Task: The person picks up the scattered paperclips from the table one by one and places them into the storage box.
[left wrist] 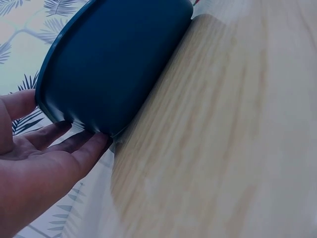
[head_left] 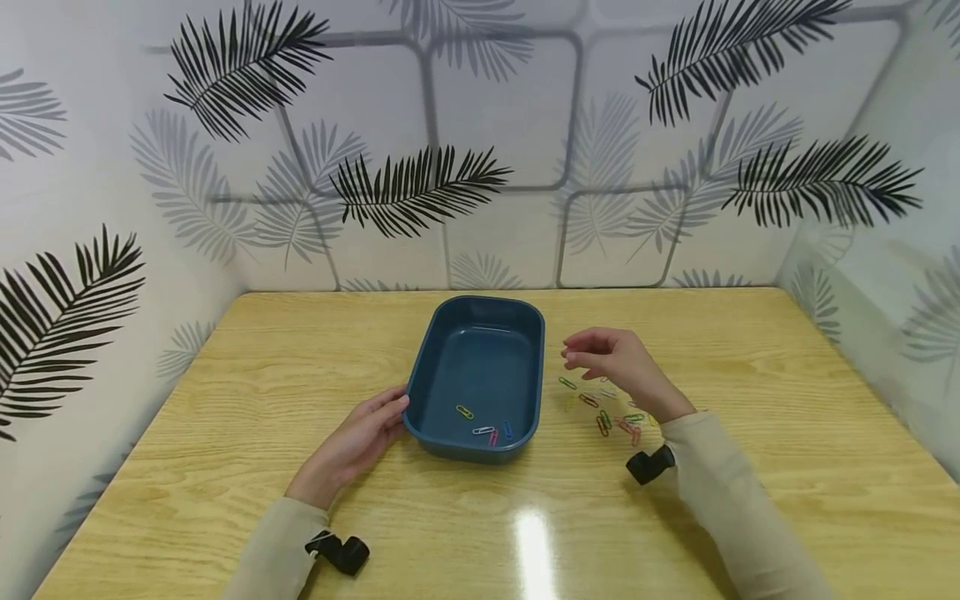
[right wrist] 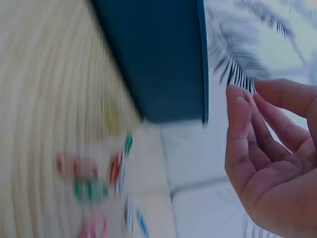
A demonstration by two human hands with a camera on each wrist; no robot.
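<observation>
left hand point(head_left: 363, 437): grip clamped on blue tray point(head_left: 480, 367) | right hand point(head_left: 618, 367): near paper clips point(head_left: 605, 418), cannot tell if grip together

1 tray point(head_left: 480, 367), 4 clips point(head_left: 465, 412) inside; at least 8 loose clips point(head_left: 588, 401), some overlapping; 1 left hand point(head_left: 363, 433), 1 right hand point(head_left: 626, 367), 2 sleeves point(head_left: 273, 550), 1 table point(head_left: 277, 367).

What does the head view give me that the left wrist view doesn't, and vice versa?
Only the head view: the right grip, four paper clips inside the tray and the loose clips on the table beside it.
Only the left wrist view: the fingertips of the left grip set against the tray's outer wall.
Both: the tray, the left grip, the table and the leaf-patterned backdrop. A red sliver at the wrist view's top edge is too cropped to name.
</observation>
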